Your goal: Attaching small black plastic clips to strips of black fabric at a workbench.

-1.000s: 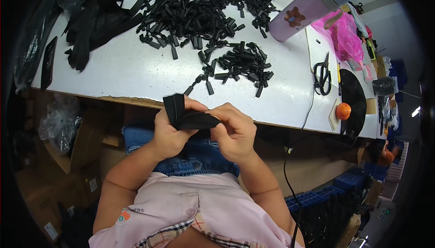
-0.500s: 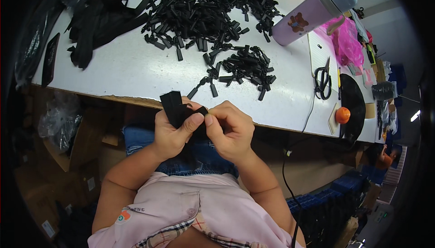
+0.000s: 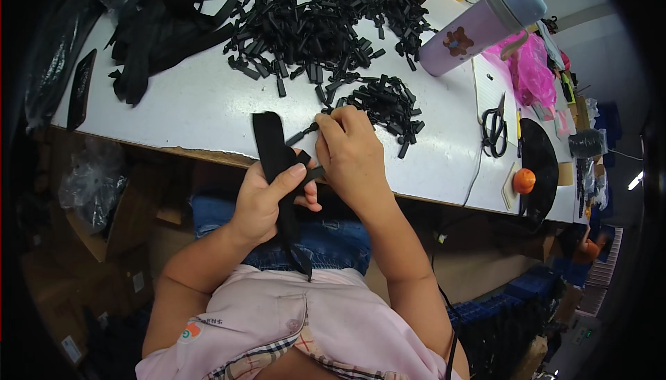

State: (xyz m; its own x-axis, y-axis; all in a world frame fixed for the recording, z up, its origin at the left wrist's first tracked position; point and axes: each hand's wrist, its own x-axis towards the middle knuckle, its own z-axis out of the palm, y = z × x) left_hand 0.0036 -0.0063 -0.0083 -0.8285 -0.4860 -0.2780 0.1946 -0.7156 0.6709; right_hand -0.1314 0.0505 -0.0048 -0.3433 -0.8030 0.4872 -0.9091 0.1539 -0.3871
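Right hand (image 3: pixel 355 161) now at black pulls (image 3: pixel 390 102)

Small dark lettering (image 3: pixel 211 322) beside a round logo (image 3: pixel 191 332) on the pink shirt (image 3: pixel 253 310), box labels (image 3: pixel 138 282) illegible

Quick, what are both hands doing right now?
Left hand: closed, holding a black fabric strip.
Right hand: fingers bent beside black zipper pulls; can't tell if it's holding one.

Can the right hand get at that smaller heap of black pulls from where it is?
Probably yes: the right hand appears right beside the smaller heap of black pulls, and nothing visible stands between them.
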